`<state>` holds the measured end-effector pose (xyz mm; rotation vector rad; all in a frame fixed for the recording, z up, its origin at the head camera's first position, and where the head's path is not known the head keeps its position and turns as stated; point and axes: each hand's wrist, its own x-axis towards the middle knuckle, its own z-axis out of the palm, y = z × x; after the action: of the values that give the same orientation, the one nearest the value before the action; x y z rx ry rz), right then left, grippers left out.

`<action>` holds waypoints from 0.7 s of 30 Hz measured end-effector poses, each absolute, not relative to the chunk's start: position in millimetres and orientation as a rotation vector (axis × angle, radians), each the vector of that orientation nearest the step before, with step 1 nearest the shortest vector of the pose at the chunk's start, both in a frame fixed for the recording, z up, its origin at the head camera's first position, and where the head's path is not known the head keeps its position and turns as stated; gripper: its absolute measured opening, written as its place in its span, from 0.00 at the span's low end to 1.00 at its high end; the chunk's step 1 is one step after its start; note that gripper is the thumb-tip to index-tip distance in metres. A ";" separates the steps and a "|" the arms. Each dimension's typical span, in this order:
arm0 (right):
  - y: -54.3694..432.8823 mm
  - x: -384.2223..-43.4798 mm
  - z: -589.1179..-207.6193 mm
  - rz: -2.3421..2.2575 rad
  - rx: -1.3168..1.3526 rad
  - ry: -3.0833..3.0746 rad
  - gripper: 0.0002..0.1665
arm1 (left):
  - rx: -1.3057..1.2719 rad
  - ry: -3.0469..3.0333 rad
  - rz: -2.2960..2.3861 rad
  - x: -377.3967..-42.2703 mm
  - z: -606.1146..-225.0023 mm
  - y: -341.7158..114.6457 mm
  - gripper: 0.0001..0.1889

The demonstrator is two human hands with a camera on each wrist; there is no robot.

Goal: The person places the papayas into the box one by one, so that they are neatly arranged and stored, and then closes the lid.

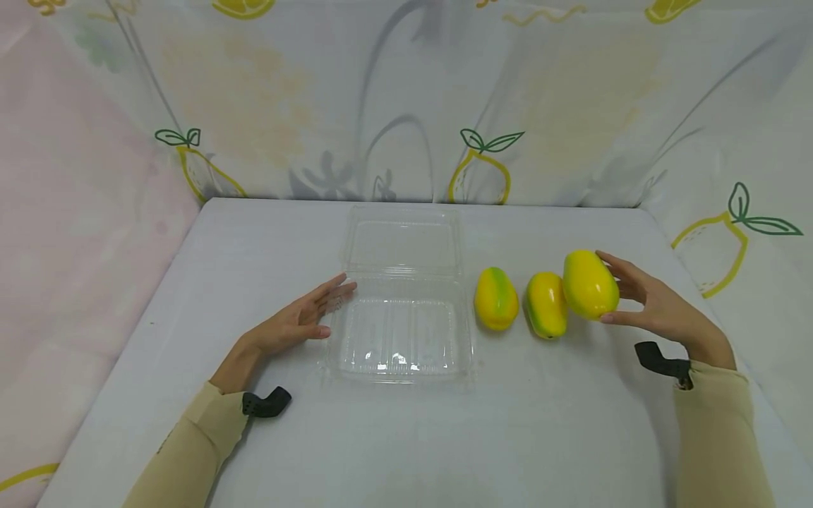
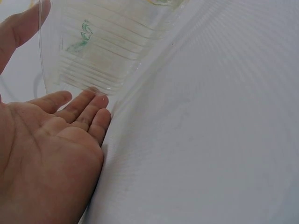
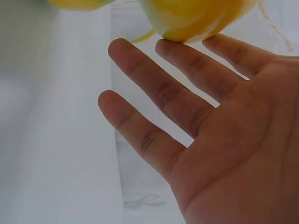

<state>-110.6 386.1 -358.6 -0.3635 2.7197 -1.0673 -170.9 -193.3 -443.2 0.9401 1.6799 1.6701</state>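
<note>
My right hand point(image 1: 654, 303) holds a glossy yellow mango point(image 1: 591, 284) between thumb and fingertips, seemingly just off the table. In the right wrist view the mango point(image 3: 191, 18) rests against the fingertips, and the little finger side stays spread. Two more yellow mangoes with green patches, one in the middle point(image 1: 546, 305) and one at left point(image 1: 497, 298), lie on the table. A clear plastic clamshell box point(image 1: 400, 335) lies with its lid folded back. At its left side is my left hand point(image 1: 295, 321), fingers extended, fingertips at the box's wall point(image 2: 107, 51).
A white cloth covers the table point(image 1: 406, 444). Behind it hangs a curtain point(image 1: 413, 106) printed with lemons, and similar cloth stands on both sides. Each wrist carries a black camera mount, one on the left point(image 1: 267, 402) and one on the right point(image 1: 660, 361).
</note>
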 end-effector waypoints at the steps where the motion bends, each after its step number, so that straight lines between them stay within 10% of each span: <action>1: 385.3 -110.7 -358.5 -1.061 -0.369 2.727 0.59 | 0.936 1.681 1.669 -171.0 -443.3 -193.3 0.46; 21: 367.6 -111.4 -355.9 -1.046 -0.515 2.751 0.60 | 0.916 1.698 1.661 -171.0 -443.0 -193.4 0.46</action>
<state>-111.4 367.6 -355.9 -0.5154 2.7512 -1.0457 -171.0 -193.4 -443.0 0.9158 1.6982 1.6611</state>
